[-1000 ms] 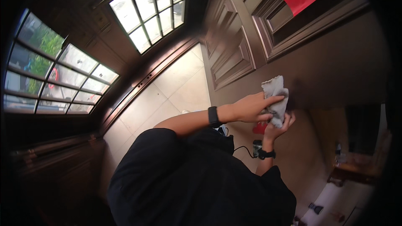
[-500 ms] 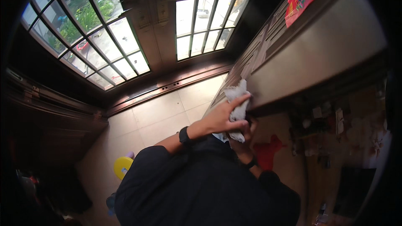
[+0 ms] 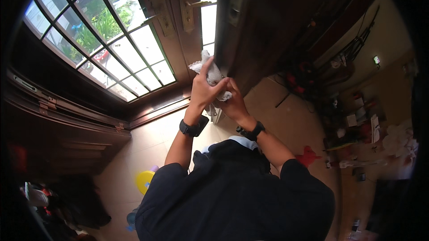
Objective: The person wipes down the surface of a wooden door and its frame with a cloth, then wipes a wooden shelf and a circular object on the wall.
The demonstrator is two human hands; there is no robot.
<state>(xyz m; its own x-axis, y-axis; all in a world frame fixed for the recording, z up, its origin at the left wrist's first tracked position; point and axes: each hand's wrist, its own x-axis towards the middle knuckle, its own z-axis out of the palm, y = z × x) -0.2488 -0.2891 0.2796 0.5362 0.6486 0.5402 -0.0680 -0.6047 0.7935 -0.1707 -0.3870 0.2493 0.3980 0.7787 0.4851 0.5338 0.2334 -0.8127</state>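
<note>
A crumpled whitish cloth is bunched between my two hands in front of me. My left hand is closed around it, its index finger along one side and its thumb across toward the other hand. Just to the right, my right hand is closed at the cloth's lower end, with its fingers partly hidden. Beside the cloth stands the edge of a dark door leaf. Each wrist wears a black band.
Ahead are dark doors with barred glass panes and a metal handle. A yellow round object is on the tiled floor at left. A red object lies at right, near cluttered shelves.
Both hands have moved up and left with the cloth, my arms reaching farther out. The door leaf at right now shows a dark side, and its red decoration is out of view.
</note>
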